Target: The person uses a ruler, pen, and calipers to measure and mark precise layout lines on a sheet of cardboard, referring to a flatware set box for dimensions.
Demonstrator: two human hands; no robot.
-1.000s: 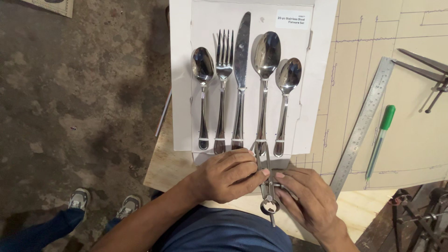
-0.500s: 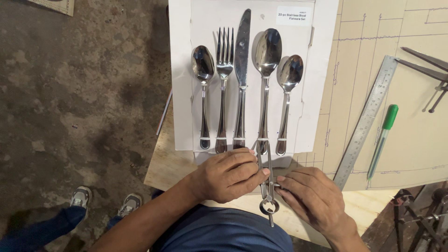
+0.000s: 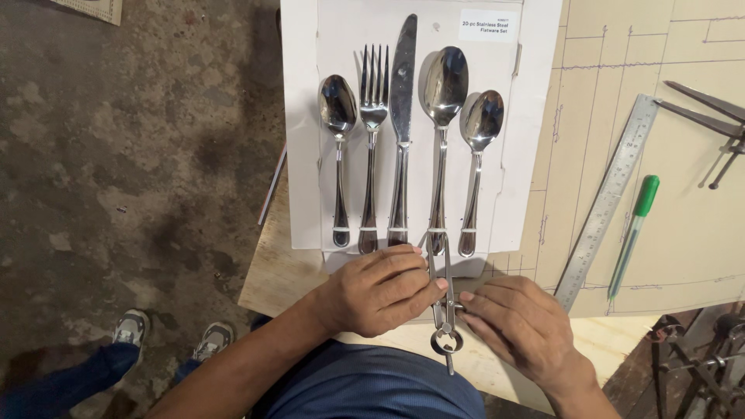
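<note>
Both the left hand (image 3: 380, 291) and right hand (image 3: 520, 330) pinch a metal divider (image 3: 444, 310) at the large spoon's (image 3: 442, 147) handle, near the desk's (image 3: 279, 271) front edge.

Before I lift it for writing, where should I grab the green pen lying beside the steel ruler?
Probably pinch the green pen at mid-barrel, coming from above. It lies flat on the pale drawing sheet, cap away from you, with bare paper on its right side; the steel ruler lies close on its left, so fingers fit more easily from the right.

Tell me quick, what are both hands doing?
Left hand: closed on the metal divider.
Right hand: fingertips pinching the same divider's side.
</note>
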